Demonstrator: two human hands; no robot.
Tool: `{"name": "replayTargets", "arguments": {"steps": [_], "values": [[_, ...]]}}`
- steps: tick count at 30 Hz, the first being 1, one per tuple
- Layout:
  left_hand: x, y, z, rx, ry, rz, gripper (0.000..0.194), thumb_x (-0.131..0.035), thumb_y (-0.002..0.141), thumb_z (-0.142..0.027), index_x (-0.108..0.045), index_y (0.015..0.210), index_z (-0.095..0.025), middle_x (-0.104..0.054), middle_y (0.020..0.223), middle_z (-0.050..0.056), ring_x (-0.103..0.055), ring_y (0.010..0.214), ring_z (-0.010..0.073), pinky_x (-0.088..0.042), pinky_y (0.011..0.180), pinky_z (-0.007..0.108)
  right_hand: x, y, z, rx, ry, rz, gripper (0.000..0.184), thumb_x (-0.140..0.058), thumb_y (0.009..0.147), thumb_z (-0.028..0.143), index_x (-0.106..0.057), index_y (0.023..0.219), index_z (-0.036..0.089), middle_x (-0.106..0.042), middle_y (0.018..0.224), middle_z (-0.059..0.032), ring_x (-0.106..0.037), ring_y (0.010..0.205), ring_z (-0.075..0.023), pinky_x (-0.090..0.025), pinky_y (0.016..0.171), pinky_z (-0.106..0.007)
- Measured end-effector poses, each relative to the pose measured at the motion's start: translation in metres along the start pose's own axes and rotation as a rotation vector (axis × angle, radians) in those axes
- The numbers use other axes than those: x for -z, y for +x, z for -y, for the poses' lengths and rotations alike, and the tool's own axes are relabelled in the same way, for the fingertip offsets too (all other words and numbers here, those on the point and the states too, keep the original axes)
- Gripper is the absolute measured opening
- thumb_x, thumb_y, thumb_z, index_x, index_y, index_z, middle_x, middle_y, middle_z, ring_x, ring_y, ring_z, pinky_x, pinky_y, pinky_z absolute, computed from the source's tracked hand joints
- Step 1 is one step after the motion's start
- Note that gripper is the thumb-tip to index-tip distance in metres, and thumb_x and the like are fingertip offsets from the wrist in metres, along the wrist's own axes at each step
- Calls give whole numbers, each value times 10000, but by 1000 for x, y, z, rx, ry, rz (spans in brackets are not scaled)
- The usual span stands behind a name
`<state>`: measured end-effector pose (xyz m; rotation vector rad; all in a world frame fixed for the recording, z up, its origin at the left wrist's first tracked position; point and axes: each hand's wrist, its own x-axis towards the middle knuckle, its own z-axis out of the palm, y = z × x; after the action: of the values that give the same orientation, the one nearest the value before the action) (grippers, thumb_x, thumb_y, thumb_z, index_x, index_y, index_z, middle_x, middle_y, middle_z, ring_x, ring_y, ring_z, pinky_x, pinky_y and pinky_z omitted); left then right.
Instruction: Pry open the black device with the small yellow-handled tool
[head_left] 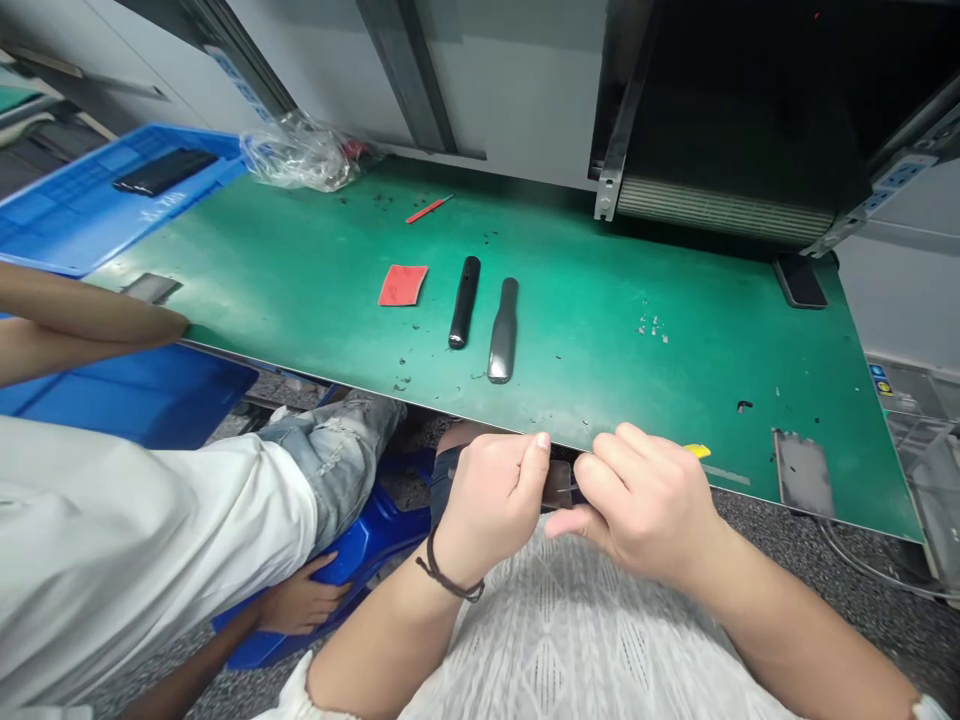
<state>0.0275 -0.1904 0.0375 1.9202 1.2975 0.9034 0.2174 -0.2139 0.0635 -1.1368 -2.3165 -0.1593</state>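
My left hand [491,505] and my right hand [637,500] meet just below the front edge of a green ESD bench mat [600,330]. Between them they pinch a small dark flat part [556,485], mostly hidden by my fingers. A thin metal tip [574,489] seems to touch it from the right. On the mat, beyond my hands, lie a black cylindrical casing [465,302] and a grey metal-faced casing [504,330]. Left of these are a red pad [403,285] and a thin red stick [429,209]. A grey metal plate [804,472] lies to my right.
A co-worker in a white sleeve [127,540] sits close on my left, forearms [82,320] on the bench edge. A blue crate [90,190] holds a black item. A plastic bag [300,152], a black phone [800,282] and a machine's vented panel [724,210] line the back.
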Motion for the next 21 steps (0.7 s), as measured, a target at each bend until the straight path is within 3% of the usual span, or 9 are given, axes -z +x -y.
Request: {"name": "replayTargets", "arguments": {"steps": [14, 16, 18, 21], "values": [[-13, 4, -5, 327, -279, 172, 611, -332, 1102, -522, -337, 577, -209, -373, 544, -5, -313, 533, 144, -220, 557, 342, -12, -7, -15, 148, -228, -198, 548, -527, 1043, 646, -602, 713, 216, -455, 603, -8, -316, 628, -176, -176, 561, -353], [-13, 4, -5, 308, -429, 262, 613, -313, 1103, -561, -343, 601, -210, -386, 559, -9, -325, 546, 142, -252, 559, 330, -14, -7, -18, 159, -191, -231, 516, -574, 1033, 617, -593, 708, 217, -439, 587, -1, -308, 615, -171, -167, 563, -352], [-12, 3, -5, 256, -612, 431, 602, -299, 1098, -602, -427, 661, -209, -445, 579, -6, -385, 548, 142, -313, 564, 313, -14, -6, -20, 121, -71, -251, 476, -599, 1042, 549, -564, 703, 217, -407, 570, 8, -296, 601, -163, -163, 569, -353], [-10, 0, -1, 216, -866, 624, 500, -407, 1065, -643, -575, 900, -202, -544, 635, 2, -471, 541, 150, -367, 552, 298, -13, -6, -24, -16, 228, -242, 401, -557, 1084, 422, -526, 739, 220, -419, 592, 15, -322, 592, -152, -194, 579, -339]]}}
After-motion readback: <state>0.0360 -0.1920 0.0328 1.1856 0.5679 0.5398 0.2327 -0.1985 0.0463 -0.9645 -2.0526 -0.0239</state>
